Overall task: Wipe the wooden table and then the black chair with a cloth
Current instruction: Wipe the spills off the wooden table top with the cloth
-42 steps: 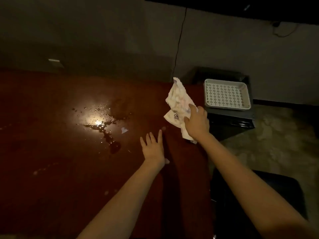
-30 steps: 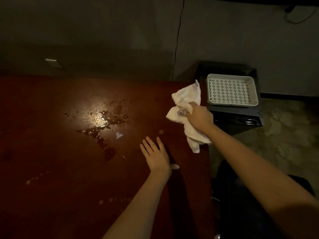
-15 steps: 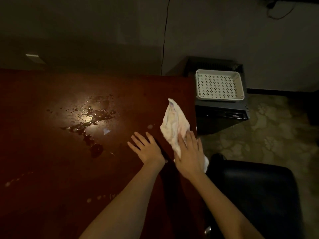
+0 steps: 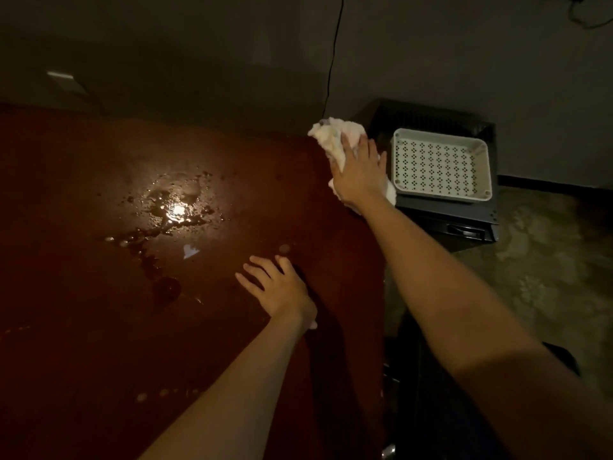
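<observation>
On my feed a white perforated tray (image 4: 440, 165) sits on top of a low black cabinet (image 4: 464, 224) that stands against the wall on the right. A thin black cord (image 4: 333, 58) hangs down the grey wall (image 4: 431, 54) to the left of the cabinet. At the top right corner I see a loop of another cable (image 4: 587, 14). The floor (image 4: 537, 267) beside the cabinet is mottled, pale and stone-like. A small pale plate (image 4: 64, 82) shows on the dim wall far left.
</observation>
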A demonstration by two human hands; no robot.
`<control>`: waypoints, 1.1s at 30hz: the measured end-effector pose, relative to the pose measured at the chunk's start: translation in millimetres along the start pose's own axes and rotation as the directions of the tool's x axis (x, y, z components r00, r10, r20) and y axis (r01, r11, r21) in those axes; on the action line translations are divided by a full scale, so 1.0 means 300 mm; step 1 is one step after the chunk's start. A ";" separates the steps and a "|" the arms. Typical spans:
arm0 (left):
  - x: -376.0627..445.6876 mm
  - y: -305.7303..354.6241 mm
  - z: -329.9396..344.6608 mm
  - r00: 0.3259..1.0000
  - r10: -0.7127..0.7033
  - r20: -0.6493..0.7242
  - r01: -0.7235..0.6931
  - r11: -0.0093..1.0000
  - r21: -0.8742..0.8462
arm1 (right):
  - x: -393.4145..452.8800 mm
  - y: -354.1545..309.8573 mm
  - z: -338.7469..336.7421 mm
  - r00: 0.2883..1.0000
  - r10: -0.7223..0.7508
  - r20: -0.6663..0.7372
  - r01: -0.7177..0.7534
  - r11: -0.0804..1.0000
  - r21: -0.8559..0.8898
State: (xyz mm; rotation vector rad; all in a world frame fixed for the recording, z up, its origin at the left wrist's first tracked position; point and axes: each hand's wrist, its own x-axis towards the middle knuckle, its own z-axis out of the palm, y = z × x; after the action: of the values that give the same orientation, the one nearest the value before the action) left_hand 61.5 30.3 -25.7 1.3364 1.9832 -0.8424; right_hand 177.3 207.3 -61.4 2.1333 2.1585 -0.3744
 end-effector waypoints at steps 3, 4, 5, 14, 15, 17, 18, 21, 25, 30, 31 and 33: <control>0.000 -0.007 0.006 1.000 0.014 -0.015 -0.014 1.000 0.001 | -0.037 0.007 0.019 0.999 -0.026 -0.020 0.026 1.000 -0.014; -0.001 -0.012 0.009 0.999 0.025 -0.023 -0.025 1.000 0.001 | -0.085 0.007 0.031 0.999 -0.041 -0.030 0.041 0.999 -0.017; -0.003 -0.020 0.011 0.999 0.039 -0.029 -0.039 0.999 0.004 | -0.145 0.005 0.046 0.998 -0.051 -0.043 0.051 0.999 -0.010; -0.017 -0.094 0.029 0.985 0.158 -0.064 -0.163 0.984 -0.076 | -0.563 -0.006 0.141 0.999 0.026 0.025 -0.026 1.000 -0.011; -0.017 -0.088 0.019 0.987 0.155 -0.051 -0.158 0.984 -0.078 | -0.532 -0.005 0.133 0.999 0.027 0.026 -0.027 0.999 -0.019; -0.013 -0.073 0.003 0.989 0.149 -0.023 -0.150 0.987 -0.058 | -0.436 -0.005 0.109 0.999 0.039 0.006 -0.039 0.999 -0.031; -0.009 -0.066 0.000 0.989 0.144 -0.013 -0.145 0.988 -0.050 | -0.371 -0.008 0.095 0.999 0.051 -0.006 -0.051 0.998 -0.032; 0.002 -0.057 0.003 0.989 0.145 -0.028 -0.145 0.989 -0.004 | -0.165 -0.037 0.056 0.996 0.085 -0.017 -0.086 0.996 -0.017; 0.007 -0.074 0.031 0.980 0.173 -0.097 -0.169 0.984 0.049 | -0.044 -0.072 0.043 0.998 0.050 -0.035 -0.051 0.998 -0.021; -0.003 -0.144 0.065 0.940 0.259 -0.221 -0.245 0.966 0.085 | -0.257 -0.077 0.070 0.989 -0.146 -0.027 0.146 0.989 -0.015; -0.007 -0.158 0.066 0.931 0.276 -0.237 -0.269 0.961 0.061 | -0.331 -0.088 0.078 0.988 -0.157 -0.014 0.157 0.988 -0.003; -0.015 -0.188 0.064 0.908 0.308 -0.285 -0.324 0.946 -0.008 | -0.492 -0.122 0.105 0.982 -0.187 0.035 0.188 0.982 -0.006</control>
State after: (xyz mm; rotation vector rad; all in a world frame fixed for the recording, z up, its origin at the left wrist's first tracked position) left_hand 12.2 -3.6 -24.4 1.7650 1.9007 -0.4615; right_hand 141.0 56.4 -53.7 1.9093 2.3438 -0.4106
